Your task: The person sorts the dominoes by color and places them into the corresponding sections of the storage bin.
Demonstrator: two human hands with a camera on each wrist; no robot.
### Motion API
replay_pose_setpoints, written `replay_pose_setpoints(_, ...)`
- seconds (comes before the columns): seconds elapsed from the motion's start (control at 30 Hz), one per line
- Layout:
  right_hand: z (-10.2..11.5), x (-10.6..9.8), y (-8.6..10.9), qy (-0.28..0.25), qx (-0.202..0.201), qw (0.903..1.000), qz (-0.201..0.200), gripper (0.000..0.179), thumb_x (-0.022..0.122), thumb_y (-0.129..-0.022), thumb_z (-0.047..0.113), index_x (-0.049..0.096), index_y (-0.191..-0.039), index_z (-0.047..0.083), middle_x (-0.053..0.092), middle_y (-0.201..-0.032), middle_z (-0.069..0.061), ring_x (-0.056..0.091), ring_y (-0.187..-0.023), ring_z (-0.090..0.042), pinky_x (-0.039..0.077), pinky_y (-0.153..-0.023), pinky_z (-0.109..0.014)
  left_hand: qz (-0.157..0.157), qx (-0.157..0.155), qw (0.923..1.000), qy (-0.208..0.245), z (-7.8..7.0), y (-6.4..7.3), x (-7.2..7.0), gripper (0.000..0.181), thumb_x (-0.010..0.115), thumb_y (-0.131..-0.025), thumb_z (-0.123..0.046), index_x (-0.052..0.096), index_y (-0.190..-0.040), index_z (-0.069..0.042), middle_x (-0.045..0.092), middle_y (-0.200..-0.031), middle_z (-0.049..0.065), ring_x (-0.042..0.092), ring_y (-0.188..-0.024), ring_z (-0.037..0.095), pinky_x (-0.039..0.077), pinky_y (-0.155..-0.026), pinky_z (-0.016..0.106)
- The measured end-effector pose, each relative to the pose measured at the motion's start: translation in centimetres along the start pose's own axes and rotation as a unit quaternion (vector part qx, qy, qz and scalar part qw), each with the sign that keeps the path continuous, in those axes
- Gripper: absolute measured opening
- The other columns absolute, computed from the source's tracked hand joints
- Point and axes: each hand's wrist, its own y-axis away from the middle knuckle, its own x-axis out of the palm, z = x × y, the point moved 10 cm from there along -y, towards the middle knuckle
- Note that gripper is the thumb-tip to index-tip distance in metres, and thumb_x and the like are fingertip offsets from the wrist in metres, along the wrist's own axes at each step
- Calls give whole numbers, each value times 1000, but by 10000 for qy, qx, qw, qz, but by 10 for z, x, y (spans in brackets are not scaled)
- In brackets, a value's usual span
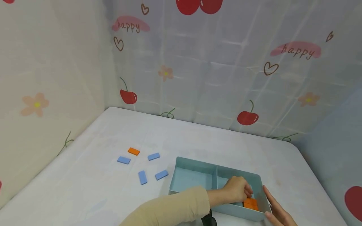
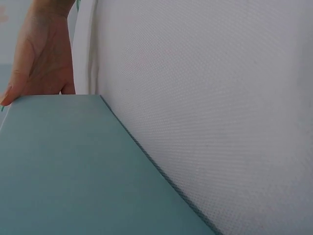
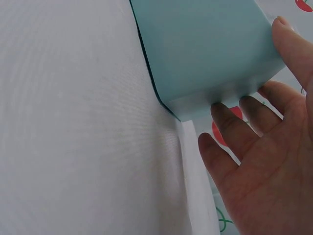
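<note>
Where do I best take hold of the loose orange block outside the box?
Pinch the orange block midway along its long edges, probably best from straight above: it lies flat, longer than wide, and the nearby blue blocks sit apart from it.

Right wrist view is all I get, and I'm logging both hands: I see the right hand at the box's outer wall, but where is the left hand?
Observer: In the head view, the left hand is inside the right-hand compartment of the box, down at some orange blocks.

Operator: Good, I only see the outside of the box. Do any loose pieces lie beyond it?

Observer: Yes, the head view shows one orange piece and four blue pieces on the white tabletop, to the left of the box.
</note>
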Motion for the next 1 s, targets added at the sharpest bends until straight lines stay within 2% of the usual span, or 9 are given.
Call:
replay_pose_setpoints(0.07, -3, 0, 0, -55, 100, 9999, -7, 70, 43, -101, 24, -3, -148, 2, -8, -153, -13, 1, -130, -53, 16, -97, -59, 1, 72, 10000, -3, 0, 0, 0, 28, 67, -76, 9, 75, -95, -10, 69, -78, -11, 58, -70, -8, 41, -60, 6)
replay_pose_setpoints(0.27, -2, 1, -2, 57, 37, 10000, 38, 68, 41, -102, 23, -4, -149, 4, -8, -153, -5, 2, -130, -54, 21, -97, -60, -31, 229, 9996, -177, -3, 1, -1, 27, 67, -75, 7, 76, -94, -10, 69, -77, -12, 57, -68, -10, 40, -64, 5)
replay_pose_setpoints(0.37, -2, 1, -2, 113, -7, 9999, 21, 68, 42, -102, 23, -3, -149, 6, -7, -152, -1, 3, -129, -54, 29, -98, -51, -54, 254, 9994, -218, -3, 1, -2, 28, 67, -75, 8, 76, -95, -11, 69, -77, -12, 57, -67, -11, 41, -61, 5)
replay_pose_setpoints(0.47, -1, 0, -1, 102, -96, 9999, -4, 67, 42, -102, 21, -2, -149, 5, -6, -152, 2, 4, -128, -55, 40, -94, -28, -32, 274, 9995, -183, -4, 0, -2, 29, 66, -76, 8, 75, -95, -11, 69, -78, -13, 56, -65, -12, 40, -61, 5)
replay_pose_setpoints(0.57, -2, 0, -1, 26, -144, 9999, -2, 65, 41, -102, 19, -1, -150, 6, -5, -152, 5, 4, -127, -56, 36, -83, -10, -15, 398, 9990, -210, -6, 0, -2, 27, 65, -78, 6, 75, -96, -11, 69, -79, -13, 55, -65, -13, 39, -64, 4)
replay_pose_setpoints(0.67, -3, 0, -1, 4, -174, 9998, 26, 65, 41, -102, 19, -1, -150, 9, -2, -148, 15, 3, -128, -55, 36, -85, -11, 33, 492, 9987, -111, -10, 1, -2, 25, 64, -81, 5, 75, -98, -10, 69, -80, -13, 55, -65, -12, 40, -63, 4)
replay_pose_setpoints(0.83, 1, 1, 0, 148, -644, 9977, 125, 61, 36, -103, 12, -1, -151, 14, 3, -144, 24, 6, -134, -28, 33, -84, -8, 91, 572, 9978, 330, -21, 6, -8, 24, 63, -85, 3, 73, -102, -9, 70, -84, -11, 57, -64, -11, 41, -49, 7)
replay_pose_setpoints(0.93, 4, 2, 2, 187, -952, 9951, 186, 60, 33, -103, 8, -1, -151, 16, 1, -146, 24, 14, -126, 5, 31, -82, -6, 177, 428, 9954, 836, -27, 11, -14, 23, 63, -86, 2, 73, -104, -9, 70, -85, -11, 58, -66, -10, 41, -48, 9)
replay_pose_setpoints(1.0, 6, 4, 2, 54, -1049, 9942, 250, 60, 33, -103, 6, -2, -151, 15, -2, -147, 22, 11, -131, -2, 31, -83, -6, 270, 195, 9896, 1400, -28, 15, -19, 24, 64, -86, 3, 72, -105, -9, 70, -85, -10, 60, -69, -8, 43, -51, 10)
